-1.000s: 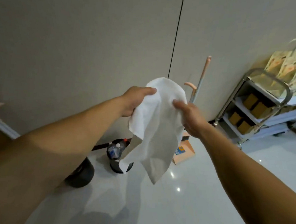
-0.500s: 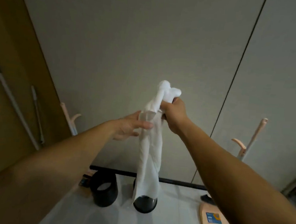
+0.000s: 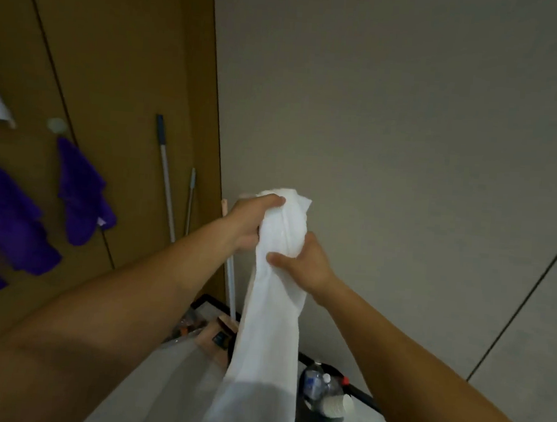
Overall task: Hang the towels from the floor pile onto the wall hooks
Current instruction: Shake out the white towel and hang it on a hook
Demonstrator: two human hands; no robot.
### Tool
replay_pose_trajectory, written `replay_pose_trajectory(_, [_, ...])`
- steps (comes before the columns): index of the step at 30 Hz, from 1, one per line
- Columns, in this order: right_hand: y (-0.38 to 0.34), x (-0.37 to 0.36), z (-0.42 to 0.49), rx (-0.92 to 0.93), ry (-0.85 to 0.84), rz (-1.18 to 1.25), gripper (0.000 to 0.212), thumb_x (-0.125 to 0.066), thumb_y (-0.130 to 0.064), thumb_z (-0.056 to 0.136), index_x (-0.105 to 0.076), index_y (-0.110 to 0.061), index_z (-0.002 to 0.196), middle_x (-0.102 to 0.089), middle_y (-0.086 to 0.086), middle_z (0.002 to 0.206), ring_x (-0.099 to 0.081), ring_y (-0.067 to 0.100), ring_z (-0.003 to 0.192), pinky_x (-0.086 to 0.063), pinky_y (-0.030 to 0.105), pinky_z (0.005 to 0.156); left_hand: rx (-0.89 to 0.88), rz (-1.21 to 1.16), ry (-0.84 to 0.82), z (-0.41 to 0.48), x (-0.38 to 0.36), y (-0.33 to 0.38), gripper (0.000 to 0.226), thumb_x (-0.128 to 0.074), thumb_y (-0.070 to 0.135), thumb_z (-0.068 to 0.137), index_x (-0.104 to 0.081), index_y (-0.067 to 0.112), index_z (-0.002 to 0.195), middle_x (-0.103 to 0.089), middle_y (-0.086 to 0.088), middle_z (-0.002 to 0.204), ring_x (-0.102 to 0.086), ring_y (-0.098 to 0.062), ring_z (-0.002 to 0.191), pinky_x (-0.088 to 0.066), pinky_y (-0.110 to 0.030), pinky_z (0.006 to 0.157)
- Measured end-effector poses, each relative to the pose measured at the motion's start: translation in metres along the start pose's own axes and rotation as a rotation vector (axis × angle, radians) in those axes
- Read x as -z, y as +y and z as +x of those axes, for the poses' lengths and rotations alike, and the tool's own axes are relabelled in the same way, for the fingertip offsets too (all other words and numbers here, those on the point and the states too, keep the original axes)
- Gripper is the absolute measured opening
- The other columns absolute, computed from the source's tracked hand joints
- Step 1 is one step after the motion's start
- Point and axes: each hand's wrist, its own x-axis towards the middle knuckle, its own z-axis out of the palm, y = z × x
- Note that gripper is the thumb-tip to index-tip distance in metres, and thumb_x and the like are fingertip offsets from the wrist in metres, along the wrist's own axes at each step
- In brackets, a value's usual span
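Both forearms extend from the lower edge of the view toward the wall corner. The white towel (image 3: 272,309) is held up in front of the person, gathered into a long bunch, its lower length hanging free in front of the floor. The right hand (image 3: 306,265) is closed around the bunch part-way down, thumb across the front. The left hand (image 3: 253,219) is clenched on the towel's upper end, just above and to the left of the right hand, with a rounded fold of cloth showing above the knuckles.

Below and behind the hanging cloth stands a dark bin (image 3: 320,418) holding plastic bottles (image 3: 313,383) and a stack of paper cups (image 3: 336,406). Beside it on the floor lies a tan cardboard piece (image 3: 212,341).

Further back, two long handles (image 3: 166,173) lean against a brown wooden panel (image 3: 122,68), near its edge with the grey wall (image 3: 392,120). On the panel to the far left hang purple towels (image 3: 80,193), one below a pale round hook (image 3: 56,125); its attachment is too blurred to confirm
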Motion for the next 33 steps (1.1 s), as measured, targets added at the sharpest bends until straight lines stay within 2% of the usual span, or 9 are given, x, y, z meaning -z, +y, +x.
replay_pose_trajectory(4, [-0.014,-0.023,0.009,-0.045,0.006,0.068,0.049,-0.076,-0.023,0.078,-0.059,-0.012,0.123,-0.066,0.006,0.113,-0.064,0.022,0.098,-0.052,0.027,0.071,0.035,-0.083,-0.116,-0.012,0.042,-0.004,0.046,-0.060,0.000,0.087,-0.048,-0.002,0.132,-0.060,-0.024,0.126,-0.059,-0.036,0.116,-0.045,-0.048,0.103])
replay_pose_trajectory(8, [-0.046,-0.050,0.023,-0.044,-0.021,0.187,0.026,-0.077,-0.020,0.077,-0.068,-0.015,0.101,-0.072,0.006,0.097,-0.068,0.012,0.080,-0.054,0.021,0.059,0.075,0.212,0.011,-0.028,0.085,-0.009,0.046,-0.073,0.018,0.082,-0.055,0.013,0.124,-0.068,-0.014,0.113,-0.065,-0.029,0.104,-0.055,-0.042,0.085])
replay_pose_trajectory(12, [-0.065,-0.082,0.034,0.017,-0.059,-0.148,0.030,-0.070,-0.023,0.081,-0.068,-0.004,0.103,-0.070,0.010,0.099,-0.067,0.025,0.089,-0.057,0.038,0.078,0.017,0.296,0.109,-0.033,0.136,0.001,0.031,-0.065,0.018,0.089,-0.059,0.014,0.119,-0.071,-0.012,0.105,-0.068,-0.028,0.095,-0.058,-0.042,0.074])
replay_pose_trajectory(17, [-0.082,-0.110,0.044,0.088,0.017,-0.393,0.028,-0.063,-0.024,0.083,-0.064,0.003,0.077,-0.064,0.015,0.075,-0.061,0.030,0.073,-0.051,0.037,0.064,-0.026,0.310,0.169,-0.040,0.198,0.024,0.030,-0.056,0.019,0.097,-0.055,0.002,0.121,-0.070,-0.017,0.108,-0.069,-0.031,0.096,-0.058,-0.046,0.078])
replay_pose_trajectory(21, [-0.081,-0.112,0.055,-0.087,0.040,-0.510,0.035,-0.051,-0.029,0.091,-0.052,-0.010,0.061,-0.056,0.009,0.063,-0.059,0.030,0.061,-0.051,0.033,0.061,-0.124,0.348,0.328,-0.048,0.256,0.039,0.035,-0.052,0.021,0.098,-0.055,-0.002,0.124,-0.066,-0.014,0.098,-0.065,-0.026,0.082,-0.053,-0.035,0.059])
replay_pose_trajectory(24, [-0.083,-0.110,0.062,-0.247,0.068,-0.287,0.033,-0.051,-0.029,0.094,-0.060,-0.002,0.077,-0.063,0.018,0.070,-0.059,0.029,0.057,-0.048,0.035,0.057,-0.223,0.390,0.548,-0.057,0.302,0.050,0.038,-0.055,0.027,0.096,-0.059,-0.003,0.120,-0.064,-0.018,0.108,-0.061,-0.029,0.091,-0.051,-0.035,0.068])
replay_pose_trajectory(28, [-0.102,-0.110,0.075,-0.357,-0.011,0.286,0.025,-0.050,-0.028,0.099,-0.061,-0.007,0.092,-0.065,0.010,0.079,-0.060,0.026,0.068,-0.048,0.034,0.064,-0.224,0.304,0.771,-0.073,0.352,0.059,0.029,-0.057,0.020,0.092,-0.066,-0.004,0.104,-0.066,-0.021,0.108,-0.063,-0.032,0.097,-0.050,-0.038,0.081])
replay_pose_trajectory(31, [-0.115,-0.120,0.087,-0.307,-0.060,0.685,0.028,-0.046,-0.028,0.101,-0.063,-0.007,0.093,-0.072,0.008,0.083,-0.067,0.024,0.079,-0.052,0.039,0.066,-0.073,0.127,0.643,-0.089,0.373,0.069,0.017,-0.059,0.020,0.088,-0.064,0.003,0.086,-0.065,-0.016,0.085,-0.064,-0.030,0.075,-0.054,-0.038,0.066])
replay_pose_trajectory(33, [-0.116,-0.130,0.091,-0.284,-0.079,0.679,0.027,-0.049,-0.027,0.100,-0.064,-0.006,0.093,-0.072,0.008,0.085,-0.067,0.024,0.083,-0.053,0.039,0.071,0.048,0.073,0.526,-0.100,0.383,0.075,0.016,-0.064,0.023,0.084,-0.063,0.007,0.086,-0.066,-0.011,0.076,-0.064,-0.026,0.071,-0.056,-0.037,0.060])
